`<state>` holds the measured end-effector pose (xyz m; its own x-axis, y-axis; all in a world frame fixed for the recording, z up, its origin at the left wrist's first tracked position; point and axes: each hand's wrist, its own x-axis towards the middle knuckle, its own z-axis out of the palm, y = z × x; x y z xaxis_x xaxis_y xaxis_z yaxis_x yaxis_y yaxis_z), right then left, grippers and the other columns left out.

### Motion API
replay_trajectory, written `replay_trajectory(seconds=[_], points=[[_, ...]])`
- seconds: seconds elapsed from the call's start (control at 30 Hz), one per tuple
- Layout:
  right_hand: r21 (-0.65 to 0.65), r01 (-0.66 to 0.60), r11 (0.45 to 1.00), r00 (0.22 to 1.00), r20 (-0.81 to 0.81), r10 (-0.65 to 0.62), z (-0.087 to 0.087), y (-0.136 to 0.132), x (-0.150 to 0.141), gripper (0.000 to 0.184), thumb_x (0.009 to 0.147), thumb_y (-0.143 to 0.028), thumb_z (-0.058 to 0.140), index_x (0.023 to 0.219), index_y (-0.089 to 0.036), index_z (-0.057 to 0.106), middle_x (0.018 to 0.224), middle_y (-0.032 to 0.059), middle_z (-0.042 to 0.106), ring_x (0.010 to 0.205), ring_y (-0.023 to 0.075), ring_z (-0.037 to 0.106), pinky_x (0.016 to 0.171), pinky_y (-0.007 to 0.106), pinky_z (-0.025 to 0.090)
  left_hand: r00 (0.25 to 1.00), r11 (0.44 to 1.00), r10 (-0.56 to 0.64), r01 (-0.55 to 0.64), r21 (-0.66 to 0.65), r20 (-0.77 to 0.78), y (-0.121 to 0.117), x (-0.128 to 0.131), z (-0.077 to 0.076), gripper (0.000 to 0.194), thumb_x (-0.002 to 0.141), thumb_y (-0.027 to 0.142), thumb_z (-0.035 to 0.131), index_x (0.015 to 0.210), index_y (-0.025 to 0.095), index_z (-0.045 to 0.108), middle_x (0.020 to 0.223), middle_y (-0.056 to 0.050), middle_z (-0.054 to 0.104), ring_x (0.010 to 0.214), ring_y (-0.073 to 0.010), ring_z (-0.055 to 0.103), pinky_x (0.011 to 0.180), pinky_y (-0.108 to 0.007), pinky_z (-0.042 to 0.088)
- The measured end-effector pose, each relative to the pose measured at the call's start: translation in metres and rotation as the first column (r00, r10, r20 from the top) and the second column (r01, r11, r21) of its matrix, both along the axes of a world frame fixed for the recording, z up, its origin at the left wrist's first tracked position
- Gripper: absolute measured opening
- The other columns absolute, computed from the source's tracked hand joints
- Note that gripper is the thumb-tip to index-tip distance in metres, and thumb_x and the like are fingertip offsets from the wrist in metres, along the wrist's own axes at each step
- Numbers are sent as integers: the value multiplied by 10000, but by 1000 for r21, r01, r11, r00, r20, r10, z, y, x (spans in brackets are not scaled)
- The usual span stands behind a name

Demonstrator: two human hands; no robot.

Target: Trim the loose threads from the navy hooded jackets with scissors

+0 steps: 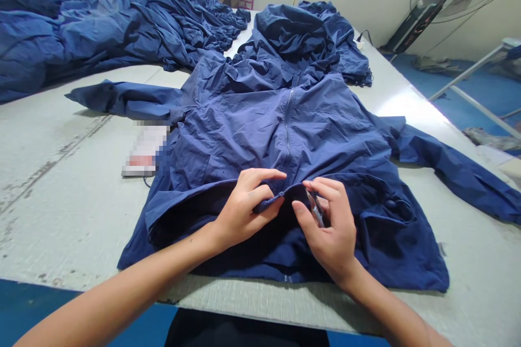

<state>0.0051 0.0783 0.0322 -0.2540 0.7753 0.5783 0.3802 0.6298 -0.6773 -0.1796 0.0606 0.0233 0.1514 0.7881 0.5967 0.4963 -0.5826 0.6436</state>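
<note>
1. The left hand [242, 209] was curled, pinching the navy jacket's turned-up hem [268, 205].
2. The right hand [328, 230], half closed, held a small metal tool [315, 207].
3. The jacket [280, 135] lay flat on the bench [69, 184], its zip [288, 130] closed; more navy garments [81, 27] lay beyond.

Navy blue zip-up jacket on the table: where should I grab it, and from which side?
Grab the folded bottom edge of the thin navy blue zip-up jacket from the near side. That fold makes a soft raised ridge to pinch, and it lies right by your left hand and right hand.
</note>
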Motion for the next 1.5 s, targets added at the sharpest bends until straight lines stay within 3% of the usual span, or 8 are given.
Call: replay_trajectory(seconds=[0.07, 0.23, 0.47, 0.73, 1.13, 1.5], points=[[18, -25, 1000, 999, 31, 24, 0, -2, 0, 289, 899, -236, 630, 1183, -234, 579, 1022, 67, 601, 883, 192, 615, 706, 312, 563, 1000, 999, -9, 8, 51, 9, 2, 0, -2, 185, 922, 153, 566, 761, 211, 497, 1207, -88, 699, 1054, -206, 642, 963, -416, 439], [29, -176, 984, 978, 123, 171, 2, -7, -2, 283, 938, -195, 535, 1219, -222, 543, 882, 34, 635, 754, 157, 633, 658, 267, 552, 998, 994, -1, 6, 105, -55, 6, 0, -9, 128, 926, 129, 532, 829, 212, 517, 867, -32, 733, 785, -155, 664, 935, -392, 469], [-29, -175, 984, 978, 110, 177, -2, -12, -7, 271, 925, -203, 569, 1188, -239, 516, 899, 20, 673, 704, 142, 671, 574, 222, 542, 987, 979, 59, -27, 204, -151, 6, 0, -14, 69, 954, 218, 544, 895, 188, 527, 890, -80, 687, 843, -203, 605, 809, -372, 513], [-23, -218, 976, 974, 59, 219, -3, -14, -9, 279, 931, -163, 572, 1199, -229, 530, 913, 24, 676, 777, 145, 677, 659, 222, 555, 974, 966, 94, -38, 257, -208, 3, 1, -9, 147, 977, 251, 508, 841, 196, 500, 934, -99, 690, 861, -212, 581, 799, -382, 521], [-38, -160, 986, 987, 17, 161, -6, -18, -11, 277, 905, -122, 619, 1164, -218, 588, 985, 29, 709, 849, 135, 696, 767, 212, 564, 956, 955, 149, -73, 289, -254, 4, 2, -10, 149, 967, 229, 518, 823, 190, 520, 939, -102, 697, 876, -222, 575, 827, -393, 511], [-77, -176, 981, 984, -26, 175, -4, -18, -11, 259, 902, -123, 623, 1141, -221, 607, 956, 15, 710, 821, 119, 695, 752, 198, 565, 952, 952, 164, -83, 295, -259, 4, 2, -9, 162, 963, 214, 511, 806, 189, 544, 932, -97, 703, 866, -219, 568, 820, -389, 499]])
